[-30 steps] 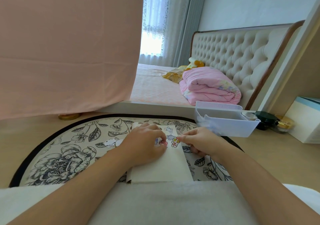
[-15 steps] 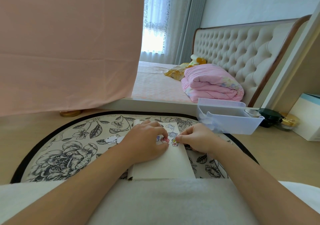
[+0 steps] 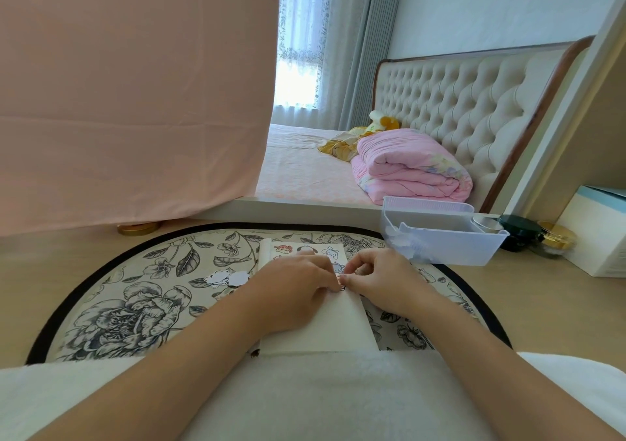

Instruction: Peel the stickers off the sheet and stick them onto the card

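A cream card (image 3: pixel 342 325) lies lengthwise on the floral mat (image 3: pixel 135 308) in front of me. Several cartoon stickers (image 3: pixel 305 249) sit on its far end. My left hand (image 3: pixel 291 291) rests flat on the card's left half, fingers curled, with the fingertips at a small red sticker (image 3: pixel 341 287) near the card's middle. My right hand (image 3: pixel 382 278) comes in from the right, and its thumb and forefinger pinch together at that same sticker. Most of the sticker is hidden under the fingertips.
Two small white cut-out pieces (image 3: pixel 225 278) lie on the mat left of the card. A pale plastic bin (image 3: pixel 450 247) stands at the back right, with dark and gold jars (image 3: pixel 538 237) and a white box (image 3: pixel 596 234) beyond it. A bed lies behind and a pink cloth hangs on the left.
The fingertips of both hands have drawn together over the small sticker at the card's middle, covering stickers that showed between them before. The view has shifted slightly.
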Tool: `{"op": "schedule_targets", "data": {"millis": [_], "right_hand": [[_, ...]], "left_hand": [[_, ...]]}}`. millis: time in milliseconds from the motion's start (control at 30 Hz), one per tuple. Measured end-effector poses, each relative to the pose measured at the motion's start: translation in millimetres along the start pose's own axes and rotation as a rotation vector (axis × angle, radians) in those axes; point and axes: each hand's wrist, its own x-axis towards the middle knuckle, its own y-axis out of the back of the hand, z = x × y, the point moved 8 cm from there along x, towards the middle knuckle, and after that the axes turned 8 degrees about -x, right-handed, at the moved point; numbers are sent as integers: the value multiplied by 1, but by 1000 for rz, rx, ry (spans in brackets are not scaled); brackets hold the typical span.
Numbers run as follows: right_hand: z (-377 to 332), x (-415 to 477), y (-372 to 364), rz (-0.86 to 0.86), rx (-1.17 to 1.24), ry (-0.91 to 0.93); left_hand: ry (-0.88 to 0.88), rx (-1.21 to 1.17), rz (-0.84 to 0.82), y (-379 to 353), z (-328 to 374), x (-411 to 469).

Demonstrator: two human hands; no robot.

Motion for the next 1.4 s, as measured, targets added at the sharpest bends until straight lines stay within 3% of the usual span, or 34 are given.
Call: {"op": "schedule_targets", "data": {"millis": [200, 433, 767, 1133, 1400], "right_hand": [[-11, -26, 8, 71, -265, 175], [-17, -37, -11, -11, -513, 312], [-14, -47, -3, 107, -458, 319], [-9, -34, -19, -60, -520, 294], [-5, -40, -7, 57, -401, 338]], "left_hand": [[7, 39, -9, -2, 3, -2], [41, 44, 15, -2, 3, -2], [29, 105, 23, -6, 6, -4], [-75, 169, 91, -6, 12, -9], [-4, 107, 137, -3, 12, -9]]}}
